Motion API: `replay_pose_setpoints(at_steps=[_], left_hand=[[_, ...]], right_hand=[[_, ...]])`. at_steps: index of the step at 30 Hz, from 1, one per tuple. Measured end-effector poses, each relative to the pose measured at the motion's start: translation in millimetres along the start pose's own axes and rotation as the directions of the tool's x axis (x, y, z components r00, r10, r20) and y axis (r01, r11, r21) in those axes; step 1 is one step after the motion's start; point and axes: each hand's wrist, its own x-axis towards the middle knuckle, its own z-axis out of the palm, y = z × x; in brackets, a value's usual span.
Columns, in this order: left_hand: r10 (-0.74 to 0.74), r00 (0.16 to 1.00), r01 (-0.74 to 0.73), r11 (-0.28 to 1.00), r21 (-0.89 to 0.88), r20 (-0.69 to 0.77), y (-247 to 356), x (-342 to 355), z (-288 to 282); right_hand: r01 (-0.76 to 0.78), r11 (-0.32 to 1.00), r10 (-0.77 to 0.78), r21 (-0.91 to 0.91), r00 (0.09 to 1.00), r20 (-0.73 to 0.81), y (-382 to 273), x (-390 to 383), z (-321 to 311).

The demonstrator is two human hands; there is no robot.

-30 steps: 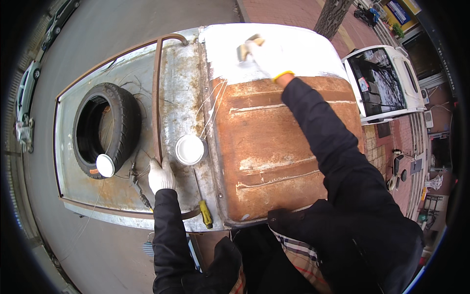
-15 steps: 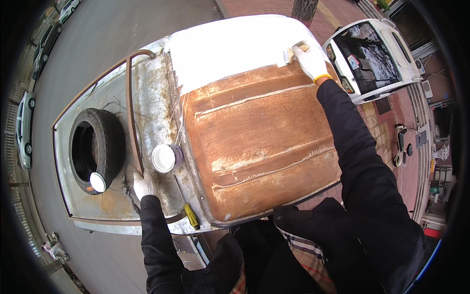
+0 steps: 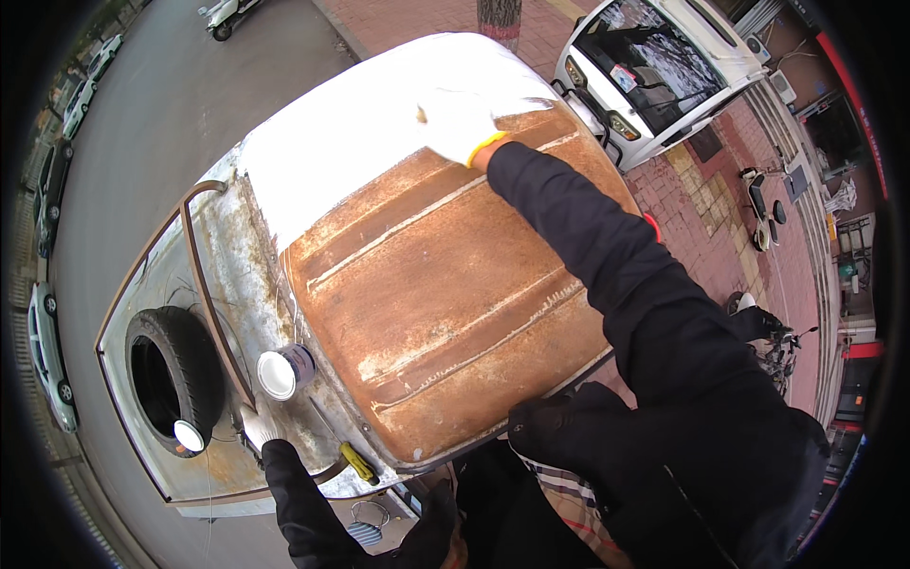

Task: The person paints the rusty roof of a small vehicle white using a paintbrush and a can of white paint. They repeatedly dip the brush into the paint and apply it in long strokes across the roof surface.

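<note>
My right hand [image 3: 460,131], in a white glove with a yellow cuff, is closed around a paintbrush [image 3: 421,115]. Only a bit of its pale handle shows; the bristles are lost against white paint. It is over the edge where the roof's white coat [image 3: 327,137] meets the bare, rusty-brown ridged roof panel [image 3: 431,275]. My left hand [image 3: 261,427], also gloved in white, grips the lower end of a rusty metal rail [image 3: 212,311]. Close by on the metal deck stands an open can of white paint [image 3: 301,362].
A tyre [image 3: 205,370] lies on the deck, with a round white lid [image 3: 189,435] on its near edge. A yellow-handled screwdriver [image 3: 357,462] rests near the deck's front edge. Beyond the roof are a tree trunk [image 3: 500,21] and a parked white van [image 3: 654,76].
My right hand has moved left along the paint edge with the brush. More of the far right part of the roof is white. My view has turned; my left hand remains on the rail.
</note>
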Motion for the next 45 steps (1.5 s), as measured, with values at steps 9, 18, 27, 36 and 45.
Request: replay_pose_setpoints(at_steps=[9, 18, 27, 36, 45], left_hand=[[-0.026, 0.998, 0.028, 0.999, -0.045, 0.05, -12, 9, 0], [-0.154, 0.977, 0.152, 0.988, 0.029, 0.145, -45, 0, -17], [-0.381, 0.921, 0.355, 0.906, 0.233, 0.079, -37, -11, -22], [-0.269, 0.96, 0.151, 0.721, 0.676, 0.074, -34, -16, -20], [-0.331, 0.942, 0.316, 0.818, 0.482, -0.056, -22, -24, -18]], right_hand=[[-0.244, 0.667, 0.218, 0.704, 0.967, 0.129, -43, 8, -12], [-0.501, 0.344, 0.658, 0.794, 0.732, 0.176, 302, -90, -82], [-0.574, 0.736, 0.633, 0.359, 0.772, -0.062, 336, -93, -106], [-0.165, 0.822, 0.213, 0.545, 0.977, -0.025, 175, -23, -71], [-0.539, 0.587, 0.638, 0.604, 0.767, 0.065, 391, -69, -78]])
